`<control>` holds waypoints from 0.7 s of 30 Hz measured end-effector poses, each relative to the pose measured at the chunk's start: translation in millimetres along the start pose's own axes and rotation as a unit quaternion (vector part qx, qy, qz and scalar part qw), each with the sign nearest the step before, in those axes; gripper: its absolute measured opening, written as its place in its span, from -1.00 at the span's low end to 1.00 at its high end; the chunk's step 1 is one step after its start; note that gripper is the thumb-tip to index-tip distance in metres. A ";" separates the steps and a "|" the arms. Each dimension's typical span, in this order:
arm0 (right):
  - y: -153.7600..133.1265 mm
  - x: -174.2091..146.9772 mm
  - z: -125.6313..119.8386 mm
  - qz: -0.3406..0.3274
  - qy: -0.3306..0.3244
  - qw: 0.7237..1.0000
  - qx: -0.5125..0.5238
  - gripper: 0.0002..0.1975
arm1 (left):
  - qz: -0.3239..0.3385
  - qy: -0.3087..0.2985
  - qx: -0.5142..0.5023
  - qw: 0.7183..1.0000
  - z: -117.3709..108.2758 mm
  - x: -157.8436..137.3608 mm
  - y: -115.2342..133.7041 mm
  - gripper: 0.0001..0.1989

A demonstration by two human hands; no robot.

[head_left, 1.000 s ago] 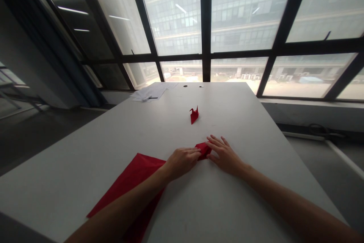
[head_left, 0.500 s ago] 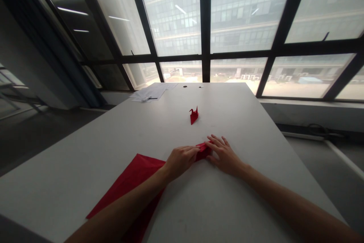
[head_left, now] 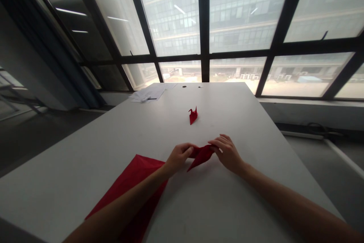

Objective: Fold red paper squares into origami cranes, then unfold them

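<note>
Between my two hands is a piece of folded red paper, one pointed flap of it slanting down toward me. My left hand is closed on its left end, thumb on top. Its right end is pinched by my right hand, thumb against fingers. Beyond the hands a finished red paper crane stands on the white table. Under my left forearm lies a larger sheet of red paper, partly hidden by the arm.
The long white table runs toward the windows. White papers with a dark pen-like object lie at its far left corner. Two small dark spots show near the far edge. A dark curtain hangs at left.
Both hands have gone from pressing flat on the folded paper to gripping its ends. The paper is turned, and a pointed flap now sticks out toward me.
</note>
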State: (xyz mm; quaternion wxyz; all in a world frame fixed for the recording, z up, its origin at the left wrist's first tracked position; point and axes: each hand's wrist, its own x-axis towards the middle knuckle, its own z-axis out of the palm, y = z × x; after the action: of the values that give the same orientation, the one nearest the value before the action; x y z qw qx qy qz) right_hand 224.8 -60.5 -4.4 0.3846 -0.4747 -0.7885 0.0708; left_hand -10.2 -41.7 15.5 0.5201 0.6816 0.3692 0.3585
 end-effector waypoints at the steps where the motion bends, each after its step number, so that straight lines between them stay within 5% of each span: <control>1: -0.1 -0.3 0.2 0.008 0.001 1.000 0.016 -0.72 | -0.018 -0.010 -0.026 0.999 -1.0 0.4 -0.4 -0.68; 5: 0.8 -1.5 2.7 0.033 0.000 0.998 0.051 -0.75 | -0.037 -0.013 -0.009 0.999 -7.0 2.4 -6.5 -0.62; 7: 1.8 -1.2 4.0 0.037 -0.015 0.998 0.044 -0.75 | 0.018 0.049 0.078 0.996 -9.3 2.5 -8.8 -0.64; 10: 3.6 0.6 5.7 0.044 -0.044 0.998 0.003 -0.76 | 0.144 0.117 0.251 0.950 -8.2 -1.2 -6.1 -0.70; 15: 4.2 3.7 8.9 0.046 -0.060 0.993 -0.088 -0.82 | 0.254 -0.033 0.393 0.883 6.9 -13.9 5.0 -0.65; 21: 3.3 2.9 9.2 0.033 -0.030 0.995 -0.086 -0.82 | 0.215 -0.176 0.488 0.828 10.4 -16.2 -4.8 -0.44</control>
State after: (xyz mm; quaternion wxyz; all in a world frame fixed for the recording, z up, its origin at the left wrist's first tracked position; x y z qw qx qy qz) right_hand 220.2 -54.0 -10.8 0.3160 -0.5294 -0.7868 0.0297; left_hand -9.3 -59.6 7.0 0.0861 0.9604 0.2419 0.1084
